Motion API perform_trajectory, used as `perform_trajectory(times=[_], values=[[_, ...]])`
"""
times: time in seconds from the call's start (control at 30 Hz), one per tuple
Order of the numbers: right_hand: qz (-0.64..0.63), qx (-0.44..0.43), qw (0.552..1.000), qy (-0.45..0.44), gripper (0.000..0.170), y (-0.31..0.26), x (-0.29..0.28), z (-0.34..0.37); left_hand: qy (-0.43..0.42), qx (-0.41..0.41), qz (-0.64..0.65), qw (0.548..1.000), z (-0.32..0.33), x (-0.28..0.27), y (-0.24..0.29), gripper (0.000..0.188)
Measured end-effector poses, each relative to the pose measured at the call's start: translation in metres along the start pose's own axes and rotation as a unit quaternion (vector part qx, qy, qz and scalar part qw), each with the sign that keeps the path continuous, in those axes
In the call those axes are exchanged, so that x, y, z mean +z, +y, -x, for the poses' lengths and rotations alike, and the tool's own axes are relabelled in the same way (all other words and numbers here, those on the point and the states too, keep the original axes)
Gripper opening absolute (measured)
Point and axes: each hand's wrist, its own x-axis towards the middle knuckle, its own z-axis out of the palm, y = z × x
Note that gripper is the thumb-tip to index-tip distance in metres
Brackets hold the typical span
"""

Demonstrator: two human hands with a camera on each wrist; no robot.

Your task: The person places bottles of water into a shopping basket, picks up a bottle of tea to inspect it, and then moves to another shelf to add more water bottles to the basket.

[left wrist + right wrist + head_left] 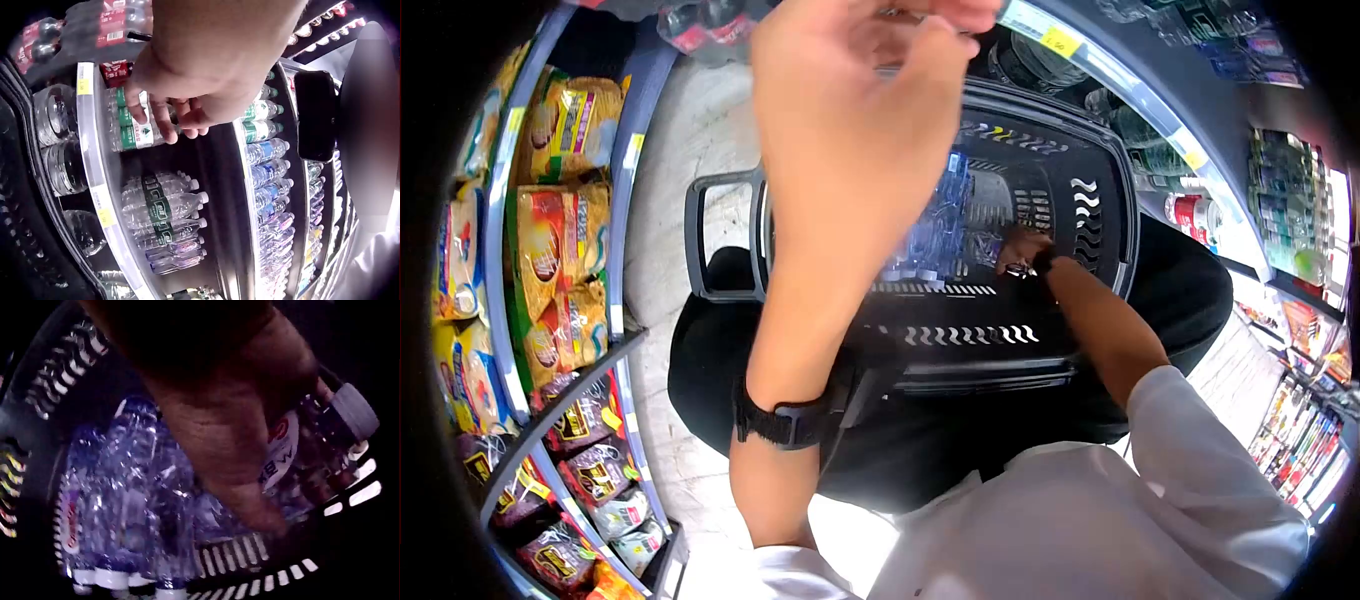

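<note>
High in the head view, my left hand [855,110] reaches over the far side of a black basket [1083,210]. The left wrist view has this left hand [194,94] with loosely bent fingers in front of green-and-white-labelled bottles [136,132]; contact is unclear. Inside the basket, my right hand [1022,252] is at the right end of several clear bottles [940,225]. Close up, the right hand [219,431] grips a lying bottle [281,453] with a white cap, beside upright-looking bottles [128,494]; some fingers are hidden behind it.
Bagged goods [560,240] fill shelves on the left. A shelf edge with price tags [1135,95] curves along the basket's far right. Green-labelled bottles [162,209] and blue-labelled bottles [270,172] stand on shelves. The basket's handle [700,240] sticks out left.
</note>
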Motion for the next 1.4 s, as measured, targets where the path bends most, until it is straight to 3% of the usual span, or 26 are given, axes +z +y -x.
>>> perform_trajectory(times=[0.03,0.07,0.1,0.17,0.23,0.37,0.43,0.5,0.57,0.6,0.63,0.7,0.77,0.8,0.87,0.9,0.93,0.97,1.03,1.1,1.13,1.17,1.2,1.23,1.3,1.4], values=[[-0.028,0.029,0.999,-0.029,0.063,0.002,-0.013,0.018,-0.006,0.01,0.03,0.999,0.0,0.004,-0.001,0.021],[-0.11,0.019,0.993,-0.034,0.057,0.016,-0.034,0.047,-0.026,-0.063,0.031,0.997,0.0,0.006,0.001,0.016],[-0.016,-0.018,0.996,0.082,0.058,0.024,-0.026,0.04,-0.035,-0.078,-0.052,0.995,0.003,0.014,0.022,0.013],[0.103,0.01,0.989,0.103,0.053,0.044,-0.035,0.061,-0.049,0.005,-0.079,0.996,0.007,0.016,0.004,0.015],[0.117,-0.009,0.982,0.146,0.052,0.054,-0.062,0.118,-0.191,-0.037,-0.16,0.968,0.012,0.018,0.01,0.021],[0.041,-0.149,0.949,0.276,0.054,0.071,-0.088,0.213,-0.302,-0.063,-0.214,0.927,0.035,0.036,-0.008,0.046],[0.026,-0.261,0.898,0.353,0.053,0.07,-0.097,0.248,-0.318,-0.066,-0.23,0.917,0.048,0.045,-0.016,0.059],[0.017,-0.259,0.9,0.351,0.056,0.058,-0.113,0.291,-0.346,-0.066,-0.231,0.907,0.059,0.052,-0.029,0.069],[0.008,-0.256,0.9,0.354,0.058,0.056,-0.12,0.314,-0.492,-0.224,-0.158,0.826,0.046,0.06,-0.024,0.073],[-0.021,-0.305,0.849,0.431,0.062,0.058,-0.121,0.32,-0.5,-0.288,-0.096,0.811,0.039,0.062,-0.013,0.068],[-0.047,-0.351,0.788,0.504,0.066,0.061,-0.122,0.326,-0.503,-0.279,-0.1,0.812,0.04,0.064,-0.008,0.068],[-0.196,-0.283,0.682,0.646,0.077,0.064,-0.114,0.325,-0.315,-0.307,-0.021,0.898,0.047,0.069,-0.006,0.062],[-0.445,-0.181,0.649,0.591,0.074,0.066,-0.097,0.315,-0.207,-0.306,0.03,0.929,0.052,0.078,-0.013,0.058],[-0.547,-0.236,0.659,0.459,0.07,0.068,-0.088,0.31,-0.21,-0.289,-0.015,0.934,0.05,0.081,-0.009,0.059],[-0.577,-0.339,0.662,0.339,0.066,0.053,-0.071,0.289,-0.229,-0.214,-0.148,0.938,0.052,0.087,-0.007,0.065],[-0.629,-0.298,0.639,0.328,0.06,0.029,-0.074,0.317,-0.24,-0.12,-0.072,0.961,0.06,0.09,-0.012,0.069],[-0.575,-0.336,0.601,0.442,0.06,0.027,-0.064,0.291,-0.261,-0.1,-0.108,0.954,0.062,0.094,-0.005,0.073],[-0.617,-0.394,0.528,0.431,0.061,0.03,-0.06,0.272,-0.282,-0.039,-0.137,0.949,0.065,0.096,0.001,0.077],[-0.524,-0.345,0.633,0.454,0.06,0.052,-0.067,0.289,-0.301,-0.045,-0.183,0.935,0.067,0.096,0.006,0.081],[-0.576,-0.287,0.616,0.454,0.045,0.068,-0.072,0.303,-0.31,-0.012,-0.206,0.928,0.062,0.1,0.014,0.08],[-0.581,-0.244,0.604,0.489,0.049,0.08,-0.077,0.31,-0.314,0.01,-0.226,0.922,0.062,0.101,0.016,0.078],[-0.561,-0.274,0.562,0.542,0.054,0.102,-0.08,0.3,-0.317,0.008,-0.224,0.922,0.064,0.1,0.015,0.078],[-0.535,-0.203,0.526,0.63,0.059,0.116,-0.087,0.309,-0.349,-0.036,-0.203,0.914,0.066,0.096,0.012,0.075],[-0.532,-0.206,0.473,0.672,0.063,0.146,-0.093,0.29,-0.38,-0.079,-0.182,0.903,0.067,0.092,0.009,0.071],[-0.528,-0.199,0.391,0.727,0.052,0.198,-0.114,0.277,-0.385,-0.082,-0.214,0.894,0.068,0.09,0.006,0.058],[-0.466,0.014,0.431,0.773,0.06,0.272,-0.132,0.254,-0.406,-0.071,-0.237,0.88,0.065,0.091,0.004,0.044]])
